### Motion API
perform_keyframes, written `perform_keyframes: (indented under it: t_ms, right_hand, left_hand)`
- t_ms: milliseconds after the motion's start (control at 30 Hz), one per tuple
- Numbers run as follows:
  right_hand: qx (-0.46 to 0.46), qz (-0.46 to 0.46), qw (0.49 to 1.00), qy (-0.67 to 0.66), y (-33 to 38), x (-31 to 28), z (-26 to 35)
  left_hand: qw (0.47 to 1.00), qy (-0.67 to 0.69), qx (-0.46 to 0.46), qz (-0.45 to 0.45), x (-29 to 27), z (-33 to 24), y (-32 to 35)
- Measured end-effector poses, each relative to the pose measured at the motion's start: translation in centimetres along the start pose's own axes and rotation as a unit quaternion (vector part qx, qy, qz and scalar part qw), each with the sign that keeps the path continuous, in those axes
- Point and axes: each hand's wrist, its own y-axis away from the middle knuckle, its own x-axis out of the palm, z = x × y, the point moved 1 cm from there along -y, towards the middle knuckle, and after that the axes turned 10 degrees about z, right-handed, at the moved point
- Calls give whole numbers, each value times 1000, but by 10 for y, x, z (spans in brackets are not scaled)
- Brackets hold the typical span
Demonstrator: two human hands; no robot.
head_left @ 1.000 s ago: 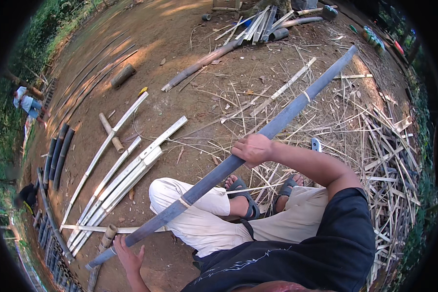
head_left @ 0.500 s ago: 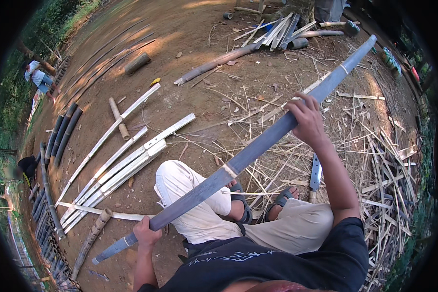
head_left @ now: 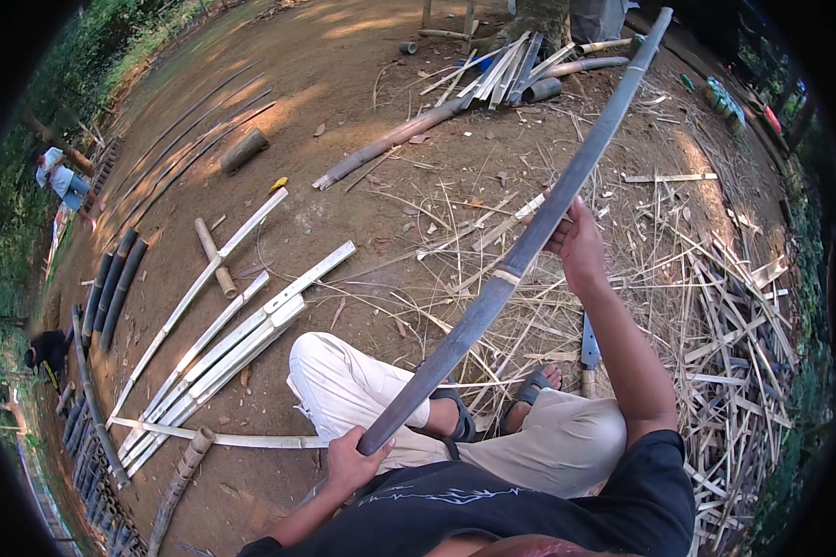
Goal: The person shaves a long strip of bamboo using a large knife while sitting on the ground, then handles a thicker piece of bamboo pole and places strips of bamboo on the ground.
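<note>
A long dark split bamboo strip (head_left: pixel 455 343), with a pale ring at its node, slants from my lap to the far right. My left hand (head_left: pixel 351 461) is closed round its near part, above my left thigh. About midway along, my right hand (head_left: pixel 578 249) grips it from the right side, its fingers partly hidden behind the strip. Below my right forearm, a machete (head_left: pixel 590 345) lies on the ground by my sandalled foot. Several pale split bamboo strips (head_left: pixel 241 343) lie side by side to the left of my knee, inner faces up.
Heaped bamboo offcuts (head_left: pixel 729 343) cover the right side, and thin shavings (head_left: pixel 529 325) litter the soil ahead. A brown bamboo pole (head_left: pixel 390 144) and a bundle of slats (head_left: pixel 506 74) lie farther off. Dark bamboo tubes (head_left: pixel 111 288) lie left. Another person (head_left: pixel 63 181) is at far left.
The bamboo strip has swung steeper, its far end rising and shifting left. My left hand has moved right and closer to my body; my right hand has turned and sits slightly lower.
</note>
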Motion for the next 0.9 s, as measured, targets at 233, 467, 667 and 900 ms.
perform_keyframes:
  t_ms: [233, 467, 667, 900]
  right_hand:
    - [30, 90, 981, 167, 16, 25, -6]
    - [41, 204, 888, 411, 77, 55, 39]
    - [-3, 283, 793, 540, 132, 78, 79]
    - [183, 48, 851, 490, 208, 4, 60]
  left_hand:
    - [985, 144, -62, -75, 30, 57, 39]
    - [941, 35, -211, -264, -14, 62, 25]
    - [933, 72, -215, -281, -89, 107, -100]
    - [935, 178, -183, -245, -263, 62, -407]
